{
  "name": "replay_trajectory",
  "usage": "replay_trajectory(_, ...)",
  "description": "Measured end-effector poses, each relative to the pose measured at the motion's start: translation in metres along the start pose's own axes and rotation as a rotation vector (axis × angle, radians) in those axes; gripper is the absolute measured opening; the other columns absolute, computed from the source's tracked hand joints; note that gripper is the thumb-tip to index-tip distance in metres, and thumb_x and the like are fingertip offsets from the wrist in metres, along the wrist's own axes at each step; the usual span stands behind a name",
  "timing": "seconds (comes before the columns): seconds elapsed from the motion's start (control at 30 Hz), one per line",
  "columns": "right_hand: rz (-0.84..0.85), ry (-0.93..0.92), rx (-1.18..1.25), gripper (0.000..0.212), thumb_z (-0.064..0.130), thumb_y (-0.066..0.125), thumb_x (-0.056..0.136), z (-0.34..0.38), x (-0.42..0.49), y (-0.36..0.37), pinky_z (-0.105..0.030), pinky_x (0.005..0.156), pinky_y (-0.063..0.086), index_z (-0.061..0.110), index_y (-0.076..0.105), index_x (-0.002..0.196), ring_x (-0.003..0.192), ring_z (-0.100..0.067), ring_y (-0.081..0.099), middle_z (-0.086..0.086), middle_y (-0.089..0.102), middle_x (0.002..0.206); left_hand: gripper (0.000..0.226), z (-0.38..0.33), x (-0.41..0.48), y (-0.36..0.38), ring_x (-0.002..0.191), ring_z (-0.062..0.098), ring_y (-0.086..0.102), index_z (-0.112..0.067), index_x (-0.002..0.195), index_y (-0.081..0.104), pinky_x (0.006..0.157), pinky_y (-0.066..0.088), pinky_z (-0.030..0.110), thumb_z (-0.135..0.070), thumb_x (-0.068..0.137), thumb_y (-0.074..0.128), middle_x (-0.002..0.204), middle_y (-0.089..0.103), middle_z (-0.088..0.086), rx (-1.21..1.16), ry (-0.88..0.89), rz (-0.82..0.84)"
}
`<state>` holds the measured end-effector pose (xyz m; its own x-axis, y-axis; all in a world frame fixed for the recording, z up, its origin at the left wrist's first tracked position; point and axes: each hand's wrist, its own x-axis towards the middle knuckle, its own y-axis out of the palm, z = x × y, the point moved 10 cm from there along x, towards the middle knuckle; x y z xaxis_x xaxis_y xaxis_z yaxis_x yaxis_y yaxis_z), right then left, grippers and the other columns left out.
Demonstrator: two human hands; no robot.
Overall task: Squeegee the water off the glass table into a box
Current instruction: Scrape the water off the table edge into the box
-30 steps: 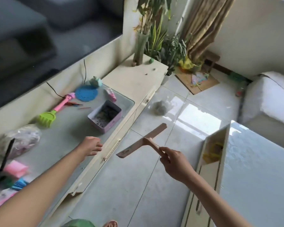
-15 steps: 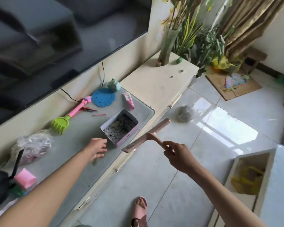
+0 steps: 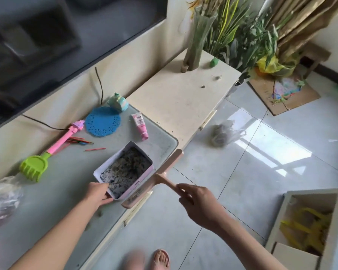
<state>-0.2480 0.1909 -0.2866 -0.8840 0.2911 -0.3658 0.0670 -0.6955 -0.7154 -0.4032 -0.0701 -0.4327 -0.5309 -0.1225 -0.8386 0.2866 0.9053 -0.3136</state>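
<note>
Near the frame's centre, pink-sided box (image 3: 125, 173) with dark speckled contents on the glass table (image 3: 66, 186) by its front edge, left hand (image 3: 98, 193) gripping the box's near corner, right hand (image 3: 200, 204) pinching the handle of a pink squeegee (image 3: 165, 169), blade along the box's right side.

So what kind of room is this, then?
Most likely a home living room: a large dark TV screen is above a low cream cabinet, leafy plants and a curtain fill the corner, and a toy rake lies on the glass top.
</note>
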Motion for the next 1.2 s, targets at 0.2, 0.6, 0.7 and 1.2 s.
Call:
replay_trajectory(0.2, -0.006, 0.069, 0.0, 0.024, 0.018, 0.055, 0.09, -0.018, 0.014, 0.014, -0.036, 0.068, 0.049, 0.024, 0.061, 0.111, 0.077, -0.019, 0.055, 0.005, 0.064, 0.088, 0.024, 0.011, 0.036, 0.002, 0.091, 0.036, 0.06, -0.002, 0.117, 0.049, 0.074, 0.051, 0.045, -0.007, 0.094, 0.053, 0.102, 0.06, 0.021, 0.081, -0.062, 0.038)
replay_trajectory(0.6, -0.108, 0.218, -0.007, 0.021, 0.017, 0.061, 0.087, -0.029, -0.031, 0.016, -0.034, 0.063, 0.046, 0.026, 0.064, 0.106, 0.064, -0.012, 0.05, 0.009, 0.06, 0.075, 0.036, -0.007, 0.016, 0.025, 0.069, 0.029, 0.059, -0.002, 0.11, 0.048, 0.035, 0.051, 0.032, 0.019, 0.085, 0.032, 0.083, 0.06, 0.013, -0.046, 0.032, 0.174)
replay_trajectory(0.7, -0.16, 0.27, -0.007, 0.023, 0.016, 0.062, 0.086, -0.026, -0.059, -0.001, -0.033, 0.065, 0.046, 0.025, 0.065, 0.107, 0.065, -0.012, 0.051, 0.008, 0.062, 0.077, 0.031, -0.022, -0.007, 0.031, 0.072, 0.034, 0.06, -0.002, 0.107, 0.047, 0.034, 0.051, 0.032, 0.018, 0.087, 0.033, 0.092, 0.06, 0.018, -0.047, 0.088, 0.218)
replay_trajectory(1.2, -0.272, 0.515, -0.002, 0.024, 0.021, 0.061, 0.089, -0.081, -0.231, -0.028, -0.027, 0.061, 0.043, 0.024, 0.064, 0.113, 0.069, -0.009, 0.053, 0.017, 0.059, 0.08, 0.031, 0.001, -0.144, 0.128, 0.069, 0.034, 0.059, 0.011, 0.116, 0.047, 0.039, 0.054, 0.034, 0.017, 0.087, 0.038, 0.103, 0.058, 0.027, 0.205, 0.172, 0.451)
